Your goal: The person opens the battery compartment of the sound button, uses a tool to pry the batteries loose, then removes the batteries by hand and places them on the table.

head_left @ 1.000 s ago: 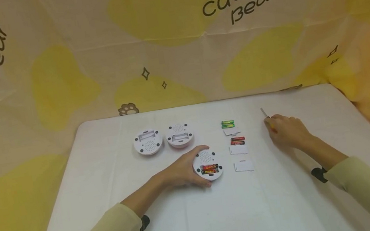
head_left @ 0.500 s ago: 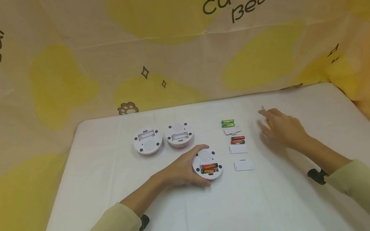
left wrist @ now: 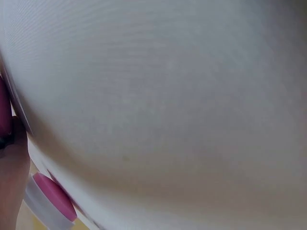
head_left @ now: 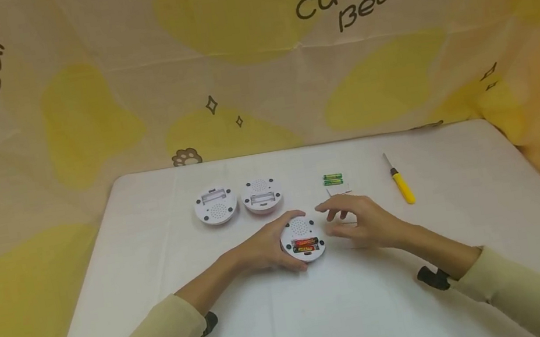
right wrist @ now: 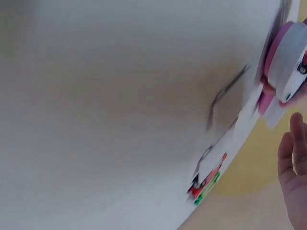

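Observation:
My left hand [head_left: 265, 248] grips a round white device [head_left: 299, 227] with a pink side, thumb and fingers around its edge. Its underside faces up, and two red batteries [head_left: 306, 245] lie in its compartment. To its right hovers my right hand [head_left: 371, 222], fingers spread and bent with nothing between them, fingertips close to the device. Below that hand are loose red batteries [right wrist: 211, 177] and white battery covers, mostly hidden from the head view; the right wrist view shows the batteries. A yellow screwdriver [head_left: 402, 186] with a black collar lies on the right.
Behind the left hand sit two similar round devices, one on the left [head_left: 217, 211] and one beside it [head_left: 259, 186], compartments up without batteries. Green batteries [head_left: 333, 179] lie by a white cover [head_left: 339, 189]. Patterned cloth [head_left: 255, 76] hangs behind the white table [head_left: 275, 332].
My right hand has let go of the screwdriver, leaving it on the table, and has moved left to beside the held device. The left hand keeps its grip in place.

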Motion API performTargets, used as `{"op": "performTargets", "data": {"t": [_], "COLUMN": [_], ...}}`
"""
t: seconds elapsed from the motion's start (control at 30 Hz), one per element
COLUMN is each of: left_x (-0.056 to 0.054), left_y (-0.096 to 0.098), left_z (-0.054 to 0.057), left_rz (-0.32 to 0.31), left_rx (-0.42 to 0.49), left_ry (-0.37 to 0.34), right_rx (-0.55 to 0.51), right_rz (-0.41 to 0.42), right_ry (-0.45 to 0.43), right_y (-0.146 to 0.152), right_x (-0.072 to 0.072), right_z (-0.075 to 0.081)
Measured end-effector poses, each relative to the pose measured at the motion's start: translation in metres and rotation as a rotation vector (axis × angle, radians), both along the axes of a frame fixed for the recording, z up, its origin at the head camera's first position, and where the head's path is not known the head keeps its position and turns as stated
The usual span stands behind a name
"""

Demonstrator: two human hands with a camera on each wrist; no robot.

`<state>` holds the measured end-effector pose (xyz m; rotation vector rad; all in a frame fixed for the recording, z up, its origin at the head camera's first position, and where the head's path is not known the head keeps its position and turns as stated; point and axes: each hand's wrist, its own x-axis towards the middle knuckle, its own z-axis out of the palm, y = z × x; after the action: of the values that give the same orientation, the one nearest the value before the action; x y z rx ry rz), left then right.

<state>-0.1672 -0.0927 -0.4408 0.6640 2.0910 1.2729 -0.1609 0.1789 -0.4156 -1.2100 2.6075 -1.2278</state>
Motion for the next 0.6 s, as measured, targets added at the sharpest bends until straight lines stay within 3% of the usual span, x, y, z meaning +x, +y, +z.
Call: {"op": "performTargets", "data": {"t": [0.17, 0.6], "left_x": [0.0, 0.0], "left_y": [0.0, -0.001], "left_z": [-0.001, 0.0], "left_rz": [-0.011, -0.009], "left_rx": [0.017, -0.004], "left_ry": [0.003, 0.013], "right_rx": [-0.027, 0.049], "right_rz": [0.09, 0.092], "right_ry": [-0.012, -0.044], "right_y": [-0.016, -0.032], "right_x": [0.003, 0.012], "right_z": [-0.002, -0.01]}}
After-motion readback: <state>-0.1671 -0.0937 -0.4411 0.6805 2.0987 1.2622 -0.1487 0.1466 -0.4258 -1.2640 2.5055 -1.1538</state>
